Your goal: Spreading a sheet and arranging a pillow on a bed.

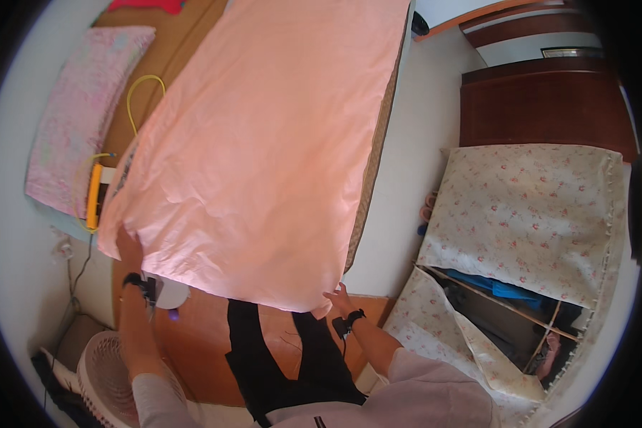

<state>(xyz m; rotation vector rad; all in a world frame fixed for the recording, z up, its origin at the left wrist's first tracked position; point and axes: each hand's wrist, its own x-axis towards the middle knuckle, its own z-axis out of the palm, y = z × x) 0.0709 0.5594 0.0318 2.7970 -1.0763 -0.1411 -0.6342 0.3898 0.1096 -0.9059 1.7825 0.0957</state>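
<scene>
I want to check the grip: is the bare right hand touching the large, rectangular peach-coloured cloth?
Touching: the head view shows the right hand pinching the near right corner of the peach-coloured cloth.

Up top, the pink sheet (257,171) runs out past the upper edge, and so does a red cloth (150,5), only its lower part showing. Left hand (130,250) now: fingertips lost against the fabric, grip unreadable! Over at the right hand (342,302), the corner's folds mask some of the fingers. A white round object (170,292) peeks out, mostly covered. The left forearm (137,335) blocks part of the fan (103,374). Blue cloth (506,287) disappears behind the floral cover (528,221); the framed item (572,52) is too small to make out.
</scene>
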